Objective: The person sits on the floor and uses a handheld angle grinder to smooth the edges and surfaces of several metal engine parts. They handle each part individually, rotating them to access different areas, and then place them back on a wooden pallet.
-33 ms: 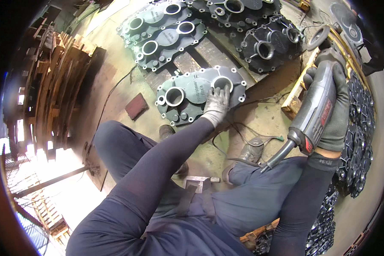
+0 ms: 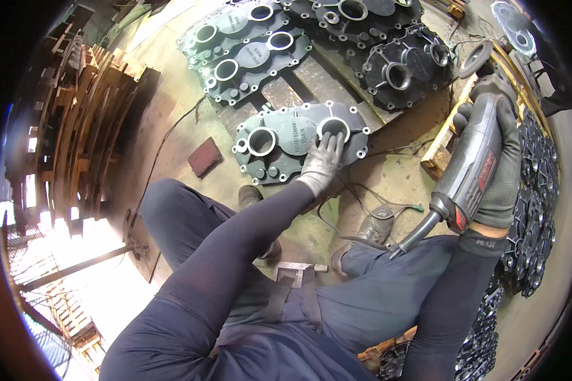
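A grey-green cast metal cover [image 2: 295,136] with two large round bores lies flat in front of me, at the near end of wooden boards. My left hand [image 2: 324,164], in a pale grey glove, rests on its right side. The fingers are slightly apart, their tips at the near rim of the right bore. Off to the right, my right hand [image 2: 503,171], in a dark glove, is wrapped round a black and red angle grinder [image 2: 470,168]. The grinder is held up, away from the cover, with its disc [image 2: 476,58] at the far end and its cord end toward me.
Similar covers [image 2: 254,54] lie behind on the boards, darker ones [image 2: 403,70] to their right. A reddish-brown pad [image 2: 204,157] sits on the floor at left. Stacked wooden pallets [image 2: 89,127] stand far left. Cables [image 2: 362,190] run near my shoes. More dark castings [image 2: 531,203] fill the right.
My left hand has shifted slightly at the bore's rim, and its fingers look a little more stretched out. The grinder stays in nearly the same place in my right hand.
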Demonstrator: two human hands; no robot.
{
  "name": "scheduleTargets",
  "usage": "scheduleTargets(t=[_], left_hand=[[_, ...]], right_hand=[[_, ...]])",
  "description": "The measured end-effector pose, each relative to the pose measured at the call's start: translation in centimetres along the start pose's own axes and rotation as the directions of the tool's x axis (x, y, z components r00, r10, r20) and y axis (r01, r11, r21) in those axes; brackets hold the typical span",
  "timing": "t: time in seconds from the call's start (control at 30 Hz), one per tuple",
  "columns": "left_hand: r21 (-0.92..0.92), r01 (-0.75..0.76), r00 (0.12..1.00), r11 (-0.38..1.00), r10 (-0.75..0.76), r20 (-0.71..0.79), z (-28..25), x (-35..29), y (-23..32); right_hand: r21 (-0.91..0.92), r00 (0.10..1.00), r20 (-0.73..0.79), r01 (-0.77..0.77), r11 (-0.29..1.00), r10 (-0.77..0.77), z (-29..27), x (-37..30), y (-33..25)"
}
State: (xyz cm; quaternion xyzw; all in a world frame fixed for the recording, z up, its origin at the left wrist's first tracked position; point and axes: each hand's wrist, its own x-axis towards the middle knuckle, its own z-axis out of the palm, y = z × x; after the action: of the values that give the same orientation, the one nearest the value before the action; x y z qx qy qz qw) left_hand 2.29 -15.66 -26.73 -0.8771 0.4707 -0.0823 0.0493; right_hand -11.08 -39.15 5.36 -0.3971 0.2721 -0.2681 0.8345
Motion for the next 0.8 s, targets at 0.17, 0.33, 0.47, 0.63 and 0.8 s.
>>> scheduleTargets(t=[0.17, 0.33, 0.47, 0.63, 0.8], left_hand=[[0.063, -0.032, 0.991, 0.997, 0.023, 0.135, -0.3, -4.6, -3.7], [0.076, 0.067, 0.977, 0.995, -0.081, 0.196, 0.5, -4.7, -5.0], [0.034, 0.019, 0.985, 0.999, -0.024, 0.169, 0.1, -4.3, -5.5], [0.043, -0.165, 0.980, 0.985, 0.159, 0.122, 0.4, -3.9, -6.4], [0.067, -0.262, 0.961, 0.963, 0.254, 0.111, 0.3, -4.0, -6.9]], right_hand=[[-0.025, 1.000, 0.020, -0.013, 1.000, 0.013, 0.4, -0.4, 0.3], [-0.067, 0.999, 0.022, -0.035, 0.997, 0.037, 0.7, -0.5, 0.7], [-0.121, 0.999, -0.051, -0.014, 0.993, 0.008, 1.5, -0.9, 1.1], [-0.168, 0.998, -0.053, -0.034, 0.985, 0.026, 2.1, -1.1, 1.5], [-0.133, 0.997, -0.032, -0.072, 0.989, 0.068, 3.1, -1.3, 1.8]])
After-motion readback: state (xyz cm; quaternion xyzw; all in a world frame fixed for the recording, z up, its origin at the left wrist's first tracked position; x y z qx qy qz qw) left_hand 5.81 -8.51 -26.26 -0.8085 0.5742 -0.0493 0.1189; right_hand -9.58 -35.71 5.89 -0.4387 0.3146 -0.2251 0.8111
